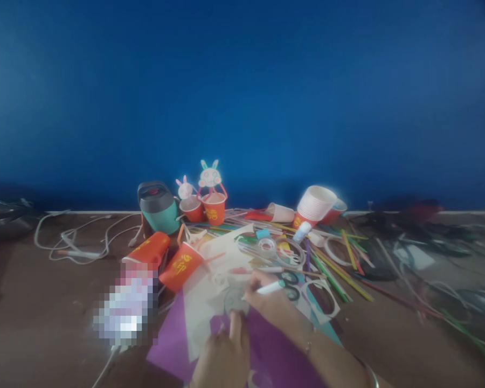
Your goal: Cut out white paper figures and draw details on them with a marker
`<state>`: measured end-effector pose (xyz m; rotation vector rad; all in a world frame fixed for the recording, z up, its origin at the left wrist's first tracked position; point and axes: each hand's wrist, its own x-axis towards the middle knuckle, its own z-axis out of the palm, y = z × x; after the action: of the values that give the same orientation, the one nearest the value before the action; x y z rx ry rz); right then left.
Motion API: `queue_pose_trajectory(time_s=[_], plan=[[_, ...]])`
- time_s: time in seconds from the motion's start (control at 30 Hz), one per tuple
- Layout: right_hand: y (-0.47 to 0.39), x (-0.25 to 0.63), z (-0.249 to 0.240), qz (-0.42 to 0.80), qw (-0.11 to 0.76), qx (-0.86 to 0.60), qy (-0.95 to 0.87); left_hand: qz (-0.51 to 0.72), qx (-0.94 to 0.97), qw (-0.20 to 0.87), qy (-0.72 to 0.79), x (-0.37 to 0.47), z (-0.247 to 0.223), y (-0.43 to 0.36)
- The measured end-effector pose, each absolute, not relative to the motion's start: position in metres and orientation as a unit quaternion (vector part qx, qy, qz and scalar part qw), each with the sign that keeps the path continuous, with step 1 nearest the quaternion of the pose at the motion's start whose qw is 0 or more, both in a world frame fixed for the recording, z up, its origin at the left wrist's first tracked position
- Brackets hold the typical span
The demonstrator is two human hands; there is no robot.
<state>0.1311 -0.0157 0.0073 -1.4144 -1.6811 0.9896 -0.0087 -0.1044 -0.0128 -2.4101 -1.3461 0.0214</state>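
In the head view my right hand (pixel 264 299) is closed around a white marker (pixel 271 287) with a teal end, its tip side low over the paper. My left hand (pixel 224 353) lies just nearer to me, fingers stretched out and pressing down by a small pale paper piece (pixel 235 300) with a faint round drawing on it. Beneath both hands are a purple sheet (pixel 172 350) and a white sheet (pixel 196 328). Beside the right hand lie dark curly shapes (pixel 293 285) and a white cut-out paper ring (pixel 321 302). Blur hides finer detail.
Two orange paper cups (pixel 181 267) lie tipped at the left, near a pixelated phone-like object (pixel 125 307). A teal jug (pixel 157 207), rabbit-figure cups (pixel 214 207), and stacked cups (pixel 315 205) stand behind. Coloured sticks (pixel 341 269), tape (pixel 267 247) and cables (pixel 70 242) spread around.
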Motion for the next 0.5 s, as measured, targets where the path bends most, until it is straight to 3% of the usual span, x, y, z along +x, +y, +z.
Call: queue_pose_trajectory(time_s=[0.5], plan=[[-0.0152, 0.1307, 0.0068, 0.379, 0.349, -0.54, -0.665, 0.017, -0.854, 0.186, -0.485, -0.0074, -0.0137, -0.105]])
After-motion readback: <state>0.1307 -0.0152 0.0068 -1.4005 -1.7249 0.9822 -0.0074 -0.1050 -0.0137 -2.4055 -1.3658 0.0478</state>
